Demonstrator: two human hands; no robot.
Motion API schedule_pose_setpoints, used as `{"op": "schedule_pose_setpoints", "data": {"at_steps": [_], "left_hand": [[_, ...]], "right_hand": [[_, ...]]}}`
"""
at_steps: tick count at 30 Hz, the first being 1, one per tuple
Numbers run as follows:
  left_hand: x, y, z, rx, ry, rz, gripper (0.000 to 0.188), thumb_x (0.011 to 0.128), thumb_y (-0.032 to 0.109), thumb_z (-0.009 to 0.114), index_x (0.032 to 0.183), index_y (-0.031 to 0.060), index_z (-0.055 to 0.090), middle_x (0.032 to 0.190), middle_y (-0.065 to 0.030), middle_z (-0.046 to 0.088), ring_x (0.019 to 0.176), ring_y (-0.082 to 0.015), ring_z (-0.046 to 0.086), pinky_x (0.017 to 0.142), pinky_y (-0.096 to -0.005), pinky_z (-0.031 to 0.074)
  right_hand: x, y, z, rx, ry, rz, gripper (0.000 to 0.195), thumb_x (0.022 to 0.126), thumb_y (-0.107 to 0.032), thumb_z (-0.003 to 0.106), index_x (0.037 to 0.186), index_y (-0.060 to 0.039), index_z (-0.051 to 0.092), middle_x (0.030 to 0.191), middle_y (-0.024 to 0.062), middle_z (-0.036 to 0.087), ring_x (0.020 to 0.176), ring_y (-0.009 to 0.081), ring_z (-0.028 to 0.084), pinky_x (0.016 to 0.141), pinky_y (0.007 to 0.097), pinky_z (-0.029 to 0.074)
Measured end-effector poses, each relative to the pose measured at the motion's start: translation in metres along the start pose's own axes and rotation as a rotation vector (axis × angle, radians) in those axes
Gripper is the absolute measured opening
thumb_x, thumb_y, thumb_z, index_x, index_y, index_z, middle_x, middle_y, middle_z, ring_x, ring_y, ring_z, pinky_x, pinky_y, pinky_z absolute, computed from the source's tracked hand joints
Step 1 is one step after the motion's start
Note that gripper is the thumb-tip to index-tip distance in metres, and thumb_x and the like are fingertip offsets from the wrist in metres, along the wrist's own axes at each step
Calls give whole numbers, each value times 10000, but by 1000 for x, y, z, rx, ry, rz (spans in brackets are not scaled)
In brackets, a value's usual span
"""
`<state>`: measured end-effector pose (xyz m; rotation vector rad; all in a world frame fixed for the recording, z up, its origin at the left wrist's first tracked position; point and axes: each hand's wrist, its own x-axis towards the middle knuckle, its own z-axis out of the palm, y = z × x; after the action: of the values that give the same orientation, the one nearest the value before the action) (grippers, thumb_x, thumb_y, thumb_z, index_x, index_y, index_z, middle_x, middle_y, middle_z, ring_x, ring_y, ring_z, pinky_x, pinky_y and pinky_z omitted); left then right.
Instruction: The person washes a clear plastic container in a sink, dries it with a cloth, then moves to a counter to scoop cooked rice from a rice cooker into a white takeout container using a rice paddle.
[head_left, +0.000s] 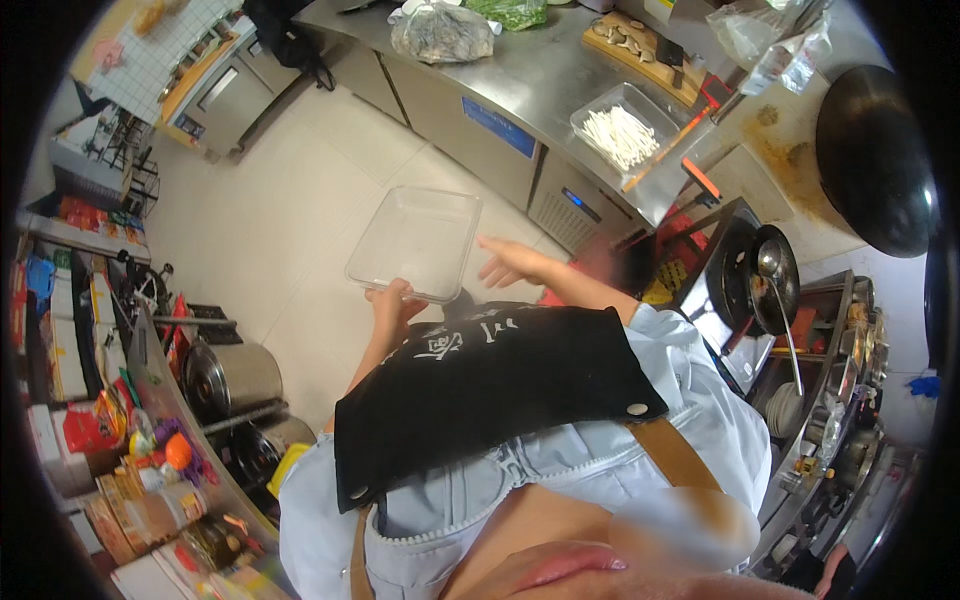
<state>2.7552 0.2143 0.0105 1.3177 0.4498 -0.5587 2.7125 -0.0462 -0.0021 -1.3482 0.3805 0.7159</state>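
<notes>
A clear plastic tray (415, 238) is held out in front of me over the floor, with nothing visible in it. My left hand (397, 300) grips its near edge. Just off the tray's right side is my right hand (514, 262), fingers apart and holding nothing. On the steel counter (517, 82) ahead and to the right, another clear plastic container (667, 112) holds a pile of thin white strips (621, 139). Beyond it lies a wooden cutting board (679, 86) with pale sliced pieces (622, 37) and a dark-bladed knife (669, 51).
A grey plastic bag (442, 34) and bagged greens (510, 11) sit on the counter. To my right stand a wok (772, 277) with a ladle (786, 330) and a larger hanging wok (874, 157). Steel pots (236, 379) and packed shelves (150, 480) line my left.
</notes>
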Motion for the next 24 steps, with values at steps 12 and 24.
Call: {"op": "schedule_pose_setpoints", "data": {"at_steps": [12, 24], "left_hand": [[200, 152, 129, 322, -629, 75, 635, 913, 250, 552, 1393, 49, 190, 1116, -135, 533, 875, -236, 618, 742, -357, 523], [367, 242, 268, 485, -623, 445, 256, 904, 164, 556, 1116, 20, 553, 1032, -65, 605, 879, -137, 587, 730, -279, 491]], "right_hand": [[115, -108, -107, 376, 732, -410, 301, 830, -168, 505, 1069, 10, 544, 832, 123, 667, 660, 184, 584, 604, 302, 484], [154, -129, -276, 255, 1049, -208, 357, 857, -313, 540, 894, 35, 613, 806, 141, 657, 624, 196, 610, 538, 319, 476]]}}
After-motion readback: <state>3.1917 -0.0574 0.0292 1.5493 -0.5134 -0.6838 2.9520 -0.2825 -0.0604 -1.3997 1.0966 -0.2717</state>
